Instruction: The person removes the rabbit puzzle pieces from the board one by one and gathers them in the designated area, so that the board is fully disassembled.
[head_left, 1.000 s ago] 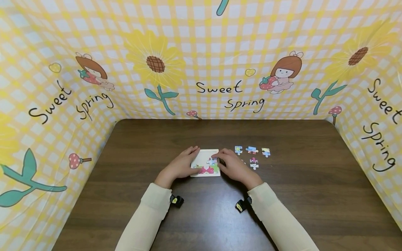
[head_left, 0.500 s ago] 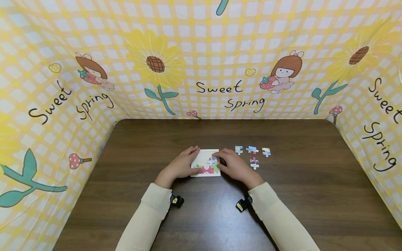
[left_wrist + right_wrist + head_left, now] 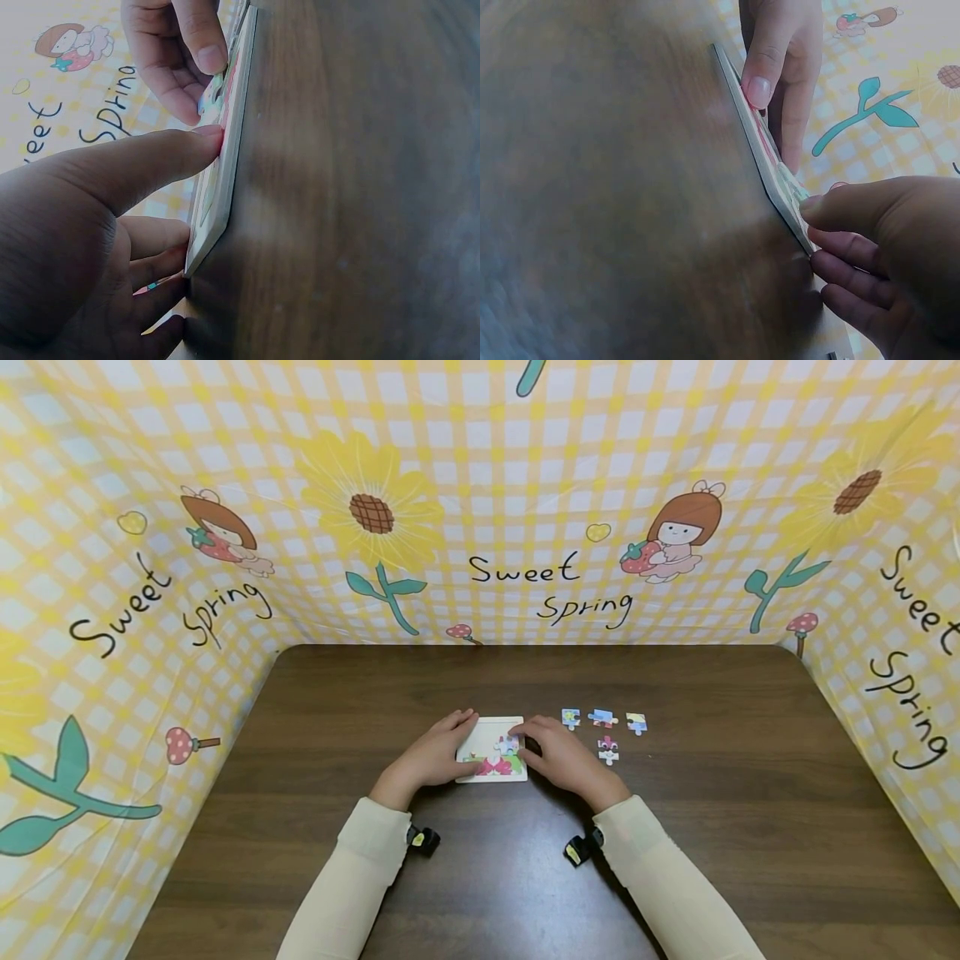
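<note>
The left hand [image 3: 427,757] grips one tray [image 3: 491,779] edge; the right hand [image 3: 564,758], hold unclear, touches another, table [image 3: 498,893] stretching around.

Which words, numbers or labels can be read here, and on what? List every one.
"Sweet Spring": back of the checked cloth.
"Sweet Spring": left side of the cloth.
"Sweet Spring": right side of the cloth, by the picture's edge.
"Spring", with "Sweet" cut off at the edge: the cloth in the left wrist view.
Wrist cameras: yellow marks too small to read.
Puzzle board and loose pieces: no lettering can be made out.
</note>
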Tool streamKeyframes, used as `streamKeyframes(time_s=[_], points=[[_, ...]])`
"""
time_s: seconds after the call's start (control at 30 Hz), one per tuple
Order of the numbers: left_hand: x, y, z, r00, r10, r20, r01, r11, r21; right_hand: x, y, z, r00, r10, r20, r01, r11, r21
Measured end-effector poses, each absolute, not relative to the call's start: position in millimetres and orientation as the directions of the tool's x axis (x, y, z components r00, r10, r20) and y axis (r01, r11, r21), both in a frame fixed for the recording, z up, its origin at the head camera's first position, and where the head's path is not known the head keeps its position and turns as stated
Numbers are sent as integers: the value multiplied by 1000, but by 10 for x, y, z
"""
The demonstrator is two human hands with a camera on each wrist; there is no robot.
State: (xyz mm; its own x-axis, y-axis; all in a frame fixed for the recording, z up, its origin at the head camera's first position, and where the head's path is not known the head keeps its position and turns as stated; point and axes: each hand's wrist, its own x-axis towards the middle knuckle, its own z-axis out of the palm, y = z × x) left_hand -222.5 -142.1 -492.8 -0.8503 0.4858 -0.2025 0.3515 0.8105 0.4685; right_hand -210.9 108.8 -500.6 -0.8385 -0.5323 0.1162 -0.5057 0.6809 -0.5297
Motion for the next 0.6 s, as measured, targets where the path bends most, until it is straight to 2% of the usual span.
streamKeyframes(time_s=[0.6], points=[[-2204, -1415, -4902, -847, 491, -203, 351, 805, 478, -2022, 1336, -4937, -859, -476, 189, -493, 666, -560]])
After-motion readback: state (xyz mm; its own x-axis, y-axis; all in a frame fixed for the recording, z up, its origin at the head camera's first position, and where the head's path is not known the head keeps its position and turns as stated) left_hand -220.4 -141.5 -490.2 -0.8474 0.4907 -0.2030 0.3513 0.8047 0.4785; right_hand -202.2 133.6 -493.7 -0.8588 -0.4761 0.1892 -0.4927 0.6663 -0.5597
